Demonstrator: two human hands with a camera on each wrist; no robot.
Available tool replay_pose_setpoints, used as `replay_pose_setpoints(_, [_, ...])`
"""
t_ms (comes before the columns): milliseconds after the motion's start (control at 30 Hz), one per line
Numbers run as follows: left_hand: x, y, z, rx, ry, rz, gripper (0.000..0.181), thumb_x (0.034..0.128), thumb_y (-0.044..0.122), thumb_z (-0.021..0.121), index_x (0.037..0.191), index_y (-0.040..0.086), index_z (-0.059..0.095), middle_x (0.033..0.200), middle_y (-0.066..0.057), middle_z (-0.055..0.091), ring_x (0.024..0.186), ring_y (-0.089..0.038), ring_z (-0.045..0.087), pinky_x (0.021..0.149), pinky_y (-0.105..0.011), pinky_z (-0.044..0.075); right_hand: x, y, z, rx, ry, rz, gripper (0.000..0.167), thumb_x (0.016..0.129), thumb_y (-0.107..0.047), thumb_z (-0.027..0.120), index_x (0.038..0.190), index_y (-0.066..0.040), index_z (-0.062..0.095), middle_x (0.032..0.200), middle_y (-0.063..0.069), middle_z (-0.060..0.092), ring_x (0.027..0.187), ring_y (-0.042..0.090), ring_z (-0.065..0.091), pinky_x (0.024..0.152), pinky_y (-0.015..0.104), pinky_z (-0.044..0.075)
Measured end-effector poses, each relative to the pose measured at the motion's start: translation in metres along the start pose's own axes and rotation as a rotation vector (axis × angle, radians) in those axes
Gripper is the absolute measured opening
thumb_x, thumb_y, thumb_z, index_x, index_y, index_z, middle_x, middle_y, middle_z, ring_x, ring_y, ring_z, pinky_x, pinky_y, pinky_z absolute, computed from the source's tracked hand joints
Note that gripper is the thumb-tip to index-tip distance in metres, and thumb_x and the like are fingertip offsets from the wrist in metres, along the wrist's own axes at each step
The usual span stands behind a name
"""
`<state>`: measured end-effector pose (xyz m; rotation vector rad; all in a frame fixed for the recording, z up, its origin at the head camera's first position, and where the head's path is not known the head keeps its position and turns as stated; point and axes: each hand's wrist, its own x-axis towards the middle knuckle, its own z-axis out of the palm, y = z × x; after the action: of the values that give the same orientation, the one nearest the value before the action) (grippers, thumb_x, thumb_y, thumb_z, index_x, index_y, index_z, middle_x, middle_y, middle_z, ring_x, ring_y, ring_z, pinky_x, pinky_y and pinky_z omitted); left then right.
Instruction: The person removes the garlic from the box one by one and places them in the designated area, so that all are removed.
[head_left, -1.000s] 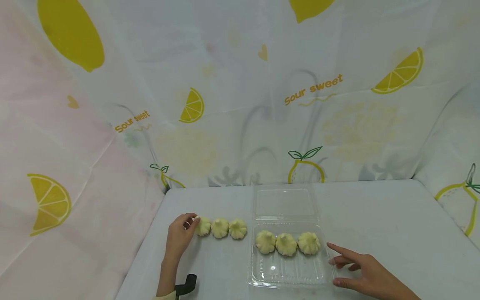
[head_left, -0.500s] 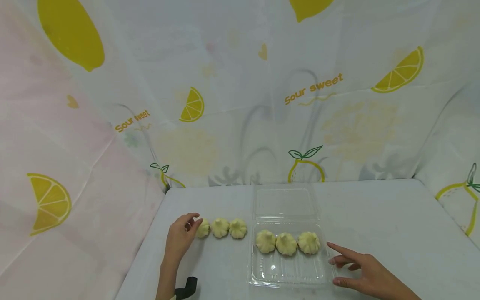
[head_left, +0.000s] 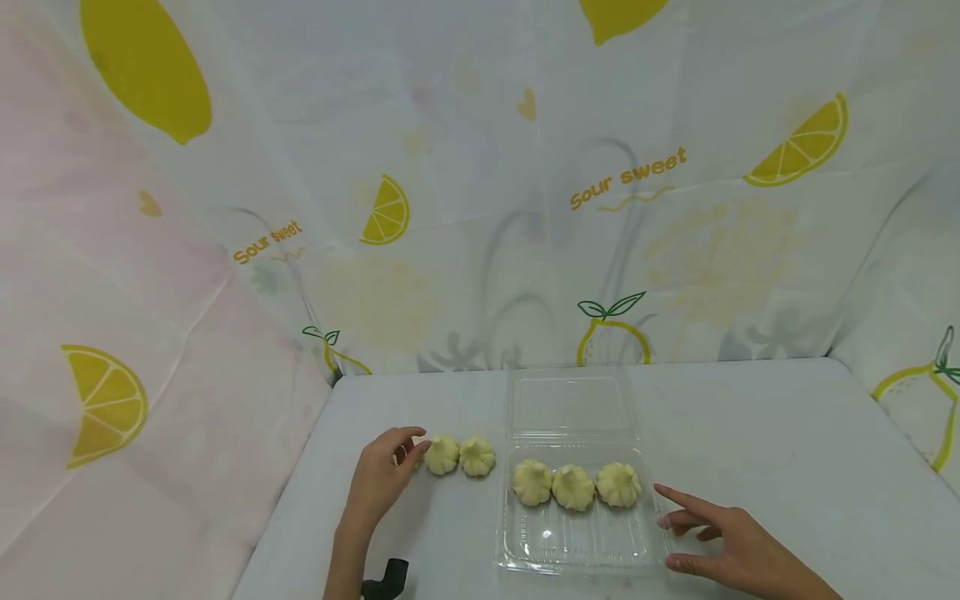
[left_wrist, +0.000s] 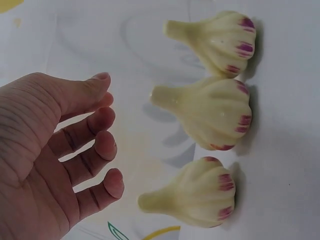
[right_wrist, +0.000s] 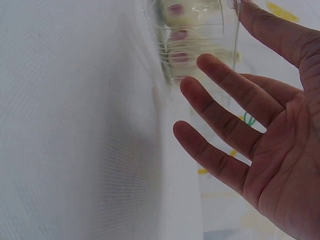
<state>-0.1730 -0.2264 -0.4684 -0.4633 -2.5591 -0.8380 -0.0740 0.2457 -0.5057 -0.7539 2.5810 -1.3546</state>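
Three pale garlic bulbs stand in a row left of the box; the left wrist view shows their purple-streaked ends, among them the middle garlic bulb (left_wrist: 210,112). My left hand (head_left: 381,477) hovers over the left end of that row, mostly hiding the leftmost bulb from the head view. Its fingers are loosely bent, apart from the bulbs and holding nothing. A clear plastic clamshell box (head_left: 573,550) lies with its lid (head_left: 572,406) folded back, three more garlic bulbs (head_left: 573,487) lined up inside. At the box's right edge is my right hand (head_left: 720,533), fingers spread, the thumb at the rim.
A white-covered table (head_left: 765,433) carries everything. Behind it and at both sides hangs a lemon-print curtain (head_left: 465,275). A black device part (head_left: 387,578) sticks out beside the left forearm.
My left hand has drifted right, from beside the leftmost garlic bulb to in front of it, its fingertips moving toward the middle bulb. The right hand and the box have stayed put.
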Motion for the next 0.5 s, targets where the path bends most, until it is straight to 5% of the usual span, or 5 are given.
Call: replay_pose_setpoints(500, [0.003, 0.030, 0.014, -0.144, -0.106, 0.082, 0.021, 0.0821, 0.005, 0.080, 0.102, 0.010, 0.074, 0.073, 0.014, 0.052, 0.063, -0.002, 0.048, 0.053, -0.021, 0.043, -0.001, -0.001, 0.000, -0.008, 0.013, -0.029, 0.073, 0.088, -0.027, 0.076, 0.148, -0.005, 0.041, 0.107, -0.002, 0.071, 0.098, 0.004, 0.065, 0.070, 0.028, 0.055])
